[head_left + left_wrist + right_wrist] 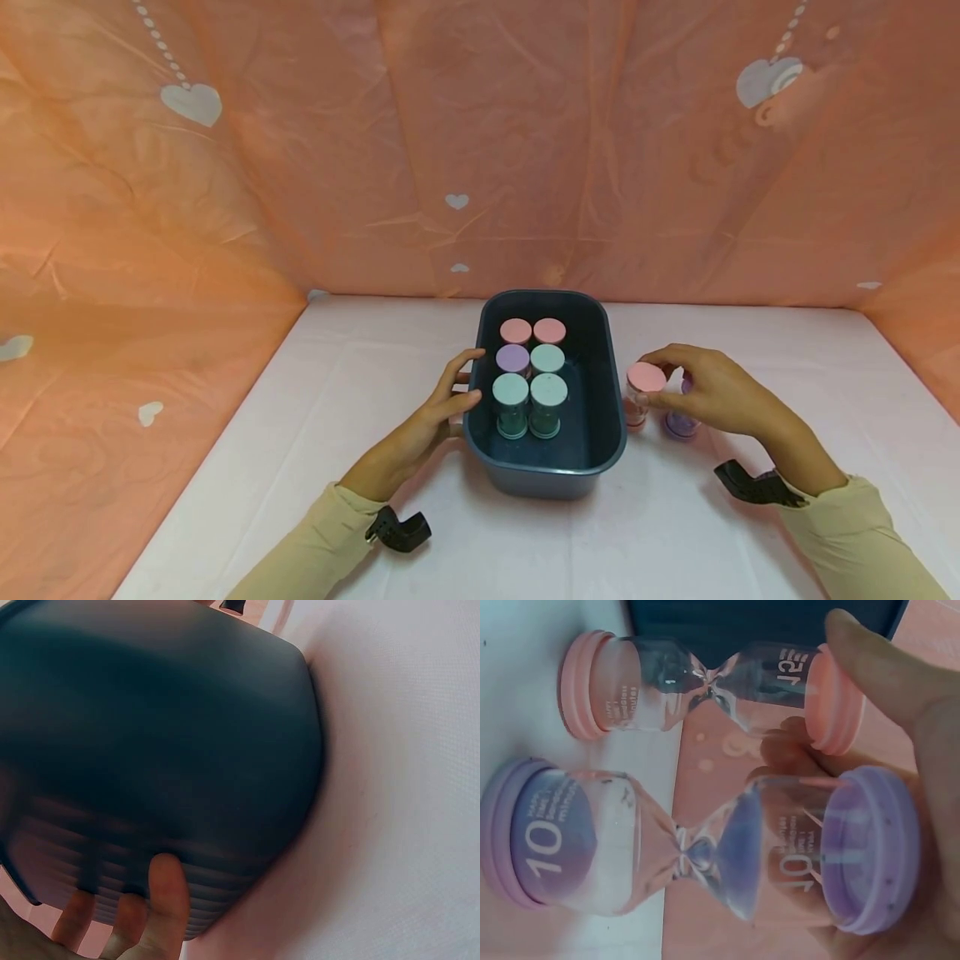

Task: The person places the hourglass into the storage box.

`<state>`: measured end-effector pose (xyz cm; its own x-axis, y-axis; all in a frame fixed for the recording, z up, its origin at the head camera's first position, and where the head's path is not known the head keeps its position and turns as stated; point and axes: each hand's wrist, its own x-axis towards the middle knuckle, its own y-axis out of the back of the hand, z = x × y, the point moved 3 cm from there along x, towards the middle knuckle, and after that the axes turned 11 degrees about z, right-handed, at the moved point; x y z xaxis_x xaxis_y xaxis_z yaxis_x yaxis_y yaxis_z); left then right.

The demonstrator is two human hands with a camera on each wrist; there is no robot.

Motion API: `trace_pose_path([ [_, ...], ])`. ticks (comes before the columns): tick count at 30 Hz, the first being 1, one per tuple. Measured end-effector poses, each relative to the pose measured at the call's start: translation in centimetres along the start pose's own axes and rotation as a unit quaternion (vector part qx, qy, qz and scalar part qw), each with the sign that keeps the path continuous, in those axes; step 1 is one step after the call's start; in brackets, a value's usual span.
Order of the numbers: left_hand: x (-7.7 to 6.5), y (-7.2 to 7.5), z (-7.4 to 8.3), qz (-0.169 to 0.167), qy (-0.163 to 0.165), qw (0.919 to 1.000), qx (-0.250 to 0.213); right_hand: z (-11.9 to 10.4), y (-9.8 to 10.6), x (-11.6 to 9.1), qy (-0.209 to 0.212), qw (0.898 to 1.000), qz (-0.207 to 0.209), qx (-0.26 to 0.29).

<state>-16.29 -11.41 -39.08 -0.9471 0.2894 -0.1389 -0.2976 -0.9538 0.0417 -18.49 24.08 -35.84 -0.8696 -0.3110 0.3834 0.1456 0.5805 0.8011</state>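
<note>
A dark blue-grey plastic bin [546, 468] stands on the white cloth, with several sand timers in it under pink, purple and mint caps [548, 389]. Against its left side rests my left hand [431, 414], fingertips on the ribbed wall [217, 881] in the left wrist view. To the right of the bin, my right hand [701, 387] pinches the upper cap of a pink sand timer [647, 377], marked 15, between thumb and fingers. A purple sand timer [697, 855], marked 10, stands just behind it, partly covered by that hand in the head view.
White cloth [315, 467] covers the table. An orange-pink sheet [525, 150] printed with pale hearts hangs behind and at both sides. The right end inside the bin [588, 417] shows bare floor beside the sand timers. Black straps [401, 529] sit at both wrists.
</note>
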Motion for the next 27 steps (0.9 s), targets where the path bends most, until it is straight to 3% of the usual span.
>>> trace_pose_path([
  [10, -0.3, 0.3, -0.3, 0.004, 0.008, 1.0, 0.0, -0.6, 0.5, 0.1, -0.024, 0.999, 0.028, 0.001],
  [20, -0.1, 0.0, 0.0, 0.003, 0.009, 1.0, -0.002, -1.1, 2.5, 0.0, -0.038, 0.993, 0.111, 0.007],
  [27, 0.0, -0.1, 0.0, 0.001, 0.006, 1.0, -0.001, -1.5, 3.8, -0.3, -0.058, 0.983, 0.168, 0.042],
])
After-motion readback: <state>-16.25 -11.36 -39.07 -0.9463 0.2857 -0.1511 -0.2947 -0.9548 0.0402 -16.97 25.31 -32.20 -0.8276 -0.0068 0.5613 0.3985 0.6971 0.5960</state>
